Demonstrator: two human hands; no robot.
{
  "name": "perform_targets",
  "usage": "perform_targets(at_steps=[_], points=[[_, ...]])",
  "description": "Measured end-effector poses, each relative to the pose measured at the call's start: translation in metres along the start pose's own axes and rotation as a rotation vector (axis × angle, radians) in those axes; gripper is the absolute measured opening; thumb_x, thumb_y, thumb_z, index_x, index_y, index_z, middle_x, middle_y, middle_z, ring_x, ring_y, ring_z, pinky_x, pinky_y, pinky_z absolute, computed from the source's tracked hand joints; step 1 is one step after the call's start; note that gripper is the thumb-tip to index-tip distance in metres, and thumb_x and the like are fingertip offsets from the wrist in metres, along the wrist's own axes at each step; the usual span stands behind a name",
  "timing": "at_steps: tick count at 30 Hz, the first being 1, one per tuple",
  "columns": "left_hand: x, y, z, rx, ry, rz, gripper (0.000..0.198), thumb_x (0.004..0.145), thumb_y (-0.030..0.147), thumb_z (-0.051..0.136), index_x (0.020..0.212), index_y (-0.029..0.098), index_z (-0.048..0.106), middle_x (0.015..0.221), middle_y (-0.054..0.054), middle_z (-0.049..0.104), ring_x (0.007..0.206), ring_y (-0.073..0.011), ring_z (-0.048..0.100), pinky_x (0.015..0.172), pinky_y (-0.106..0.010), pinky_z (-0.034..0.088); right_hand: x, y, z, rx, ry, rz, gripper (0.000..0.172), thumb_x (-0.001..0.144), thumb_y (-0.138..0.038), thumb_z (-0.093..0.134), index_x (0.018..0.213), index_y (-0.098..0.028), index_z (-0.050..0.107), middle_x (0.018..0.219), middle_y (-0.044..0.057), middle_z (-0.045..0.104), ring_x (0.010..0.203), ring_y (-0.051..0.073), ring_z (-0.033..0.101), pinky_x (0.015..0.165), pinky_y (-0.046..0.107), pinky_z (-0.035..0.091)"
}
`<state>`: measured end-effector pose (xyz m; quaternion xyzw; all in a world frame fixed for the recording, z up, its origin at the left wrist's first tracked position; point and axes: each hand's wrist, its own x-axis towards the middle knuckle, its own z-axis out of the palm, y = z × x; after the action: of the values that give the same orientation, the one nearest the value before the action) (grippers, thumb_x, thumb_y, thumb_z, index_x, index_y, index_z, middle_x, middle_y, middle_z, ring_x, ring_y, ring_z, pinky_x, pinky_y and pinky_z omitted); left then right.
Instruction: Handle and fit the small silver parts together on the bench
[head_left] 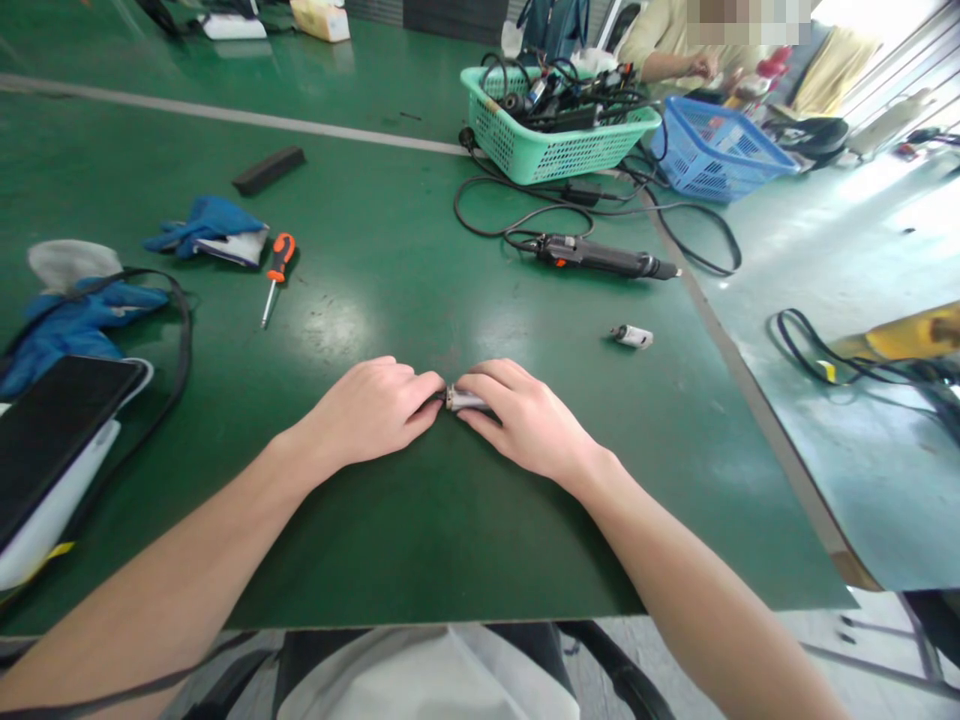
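Observation:
Between my hands, low over the green table, is a small silver cylindrical part (466, 400) with a dark end towards the left. My right hand (525, 415) has its thumb and fingers closed around the silver body. At the dark end, my left hand (386, 405) pinches a thin black piece whose kind I cannot make out; most of it is hidden by the fingers. A similar small silver cylinder (632, 336) lies on the table to the right. Beyond it rests a black electric screwdriver (600, 256) with its cable.
An orange-handled screwdriver (280, 258), blue gloves (214, 225) and a dark block (268, 170) lie left. A phone (64, 430) is at the left edge. Behind stand a green basket (555, 150) of cabled parts and a blue basket (712, 150); a person sits beyond.

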<state>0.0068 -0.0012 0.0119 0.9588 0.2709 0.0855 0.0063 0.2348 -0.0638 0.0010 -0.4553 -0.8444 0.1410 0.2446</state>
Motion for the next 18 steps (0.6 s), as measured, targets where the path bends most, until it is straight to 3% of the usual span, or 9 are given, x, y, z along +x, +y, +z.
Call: perform_targets(at_steps=[18], points=[[-0.0005,-0.0005,0.0025,0.014,-0.024,-0.005,0.024,0.101,0.028,0.046,0.092,0.019,0.066,0.073,-0.003,0.066,0.065,-0.0192,0.06,0.069,-0.034,0.043,0.0013,-0.0011,-0.0014,0.003,-0.011,0.006,0.019,0.103,-0.03,0.051,0.117,-0.022,0.062,0.116,0.01,0.067,0.109,0.025,0.062,0.096,0.041,0.052]])
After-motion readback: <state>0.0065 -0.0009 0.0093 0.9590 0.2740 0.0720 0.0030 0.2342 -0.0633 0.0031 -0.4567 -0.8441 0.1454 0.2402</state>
